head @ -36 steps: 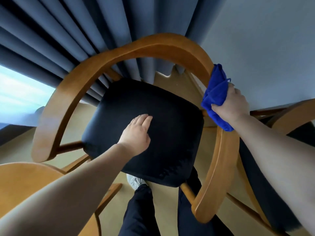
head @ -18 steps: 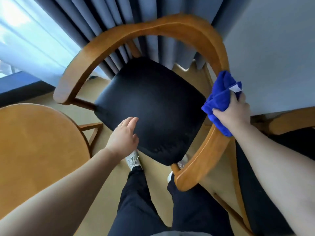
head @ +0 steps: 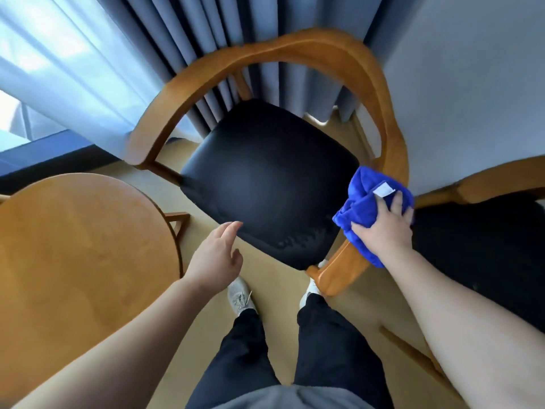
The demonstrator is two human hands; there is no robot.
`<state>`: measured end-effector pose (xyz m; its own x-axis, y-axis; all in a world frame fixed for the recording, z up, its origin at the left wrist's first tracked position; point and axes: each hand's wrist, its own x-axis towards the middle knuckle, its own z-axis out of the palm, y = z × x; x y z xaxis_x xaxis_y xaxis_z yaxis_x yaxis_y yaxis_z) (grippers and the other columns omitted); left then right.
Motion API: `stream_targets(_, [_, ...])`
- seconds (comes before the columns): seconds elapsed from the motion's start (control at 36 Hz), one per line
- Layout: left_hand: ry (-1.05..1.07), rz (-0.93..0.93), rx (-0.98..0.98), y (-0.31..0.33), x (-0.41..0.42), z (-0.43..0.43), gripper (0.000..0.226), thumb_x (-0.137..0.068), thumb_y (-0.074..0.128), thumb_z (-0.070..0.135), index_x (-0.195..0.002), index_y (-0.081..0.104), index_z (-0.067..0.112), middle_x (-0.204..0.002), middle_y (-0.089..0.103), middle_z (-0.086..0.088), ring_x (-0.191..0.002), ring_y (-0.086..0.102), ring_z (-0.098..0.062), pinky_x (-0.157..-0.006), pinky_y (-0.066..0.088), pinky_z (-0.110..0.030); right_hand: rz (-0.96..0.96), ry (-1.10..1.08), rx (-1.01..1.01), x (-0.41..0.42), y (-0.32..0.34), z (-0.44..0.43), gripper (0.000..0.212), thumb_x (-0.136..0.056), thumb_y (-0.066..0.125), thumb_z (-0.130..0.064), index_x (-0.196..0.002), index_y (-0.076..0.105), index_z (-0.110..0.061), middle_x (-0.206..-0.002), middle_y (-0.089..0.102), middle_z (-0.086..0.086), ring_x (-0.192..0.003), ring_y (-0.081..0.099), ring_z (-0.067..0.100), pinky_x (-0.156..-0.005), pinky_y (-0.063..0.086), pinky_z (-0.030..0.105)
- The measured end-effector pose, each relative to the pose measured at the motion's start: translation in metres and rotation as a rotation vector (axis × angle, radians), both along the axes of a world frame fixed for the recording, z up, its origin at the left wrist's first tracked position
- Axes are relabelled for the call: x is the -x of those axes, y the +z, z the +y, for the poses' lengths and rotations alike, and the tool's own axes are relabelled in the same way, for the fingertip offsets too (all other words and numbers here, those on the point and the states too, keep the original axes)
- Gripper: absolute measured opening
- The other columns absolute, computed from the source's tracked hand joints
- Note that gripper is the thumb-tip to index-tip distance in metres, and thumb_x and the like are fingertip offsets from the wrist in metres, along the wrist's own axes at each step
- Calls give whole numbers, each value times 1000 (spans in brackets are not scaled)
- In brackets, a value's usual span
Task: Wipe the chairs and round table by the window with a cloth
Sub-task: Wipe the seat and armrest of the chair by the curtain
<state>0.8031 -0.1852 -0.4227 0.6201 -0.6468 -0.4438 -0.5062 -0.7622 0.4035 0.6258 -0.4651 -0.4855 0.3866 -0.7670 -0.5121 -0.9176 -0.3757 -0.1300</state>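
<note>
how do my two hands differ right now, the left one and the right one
The right hand is closed on the blue cloth, pressing it on the chair's wooden armrest; the left hand holds nothing. The left hand's fingers are loosely spread near the black seat's front edge, while the right hand's curl over the cloth. Both are bare, palm down.

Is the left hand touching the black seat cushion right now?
Cannot tell. In the head view the left hand is open, its fingertips overlapping the front edge of the black seat cushion, but from above no contact or gap shows.
</note>
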Motion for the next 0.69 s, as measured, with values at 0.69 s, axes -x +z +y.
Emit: stream_targets(0.69, [-216,-24,89,37,-30,50,54,-94,48,16,-144,32,24,-147,39,4,-132,40,-17,-105,38,-27,26,-21,-185,14,43,120,66,-86,59,-28,-147,32,-26,-160,17,2,-143,21,35,-111,33,45])
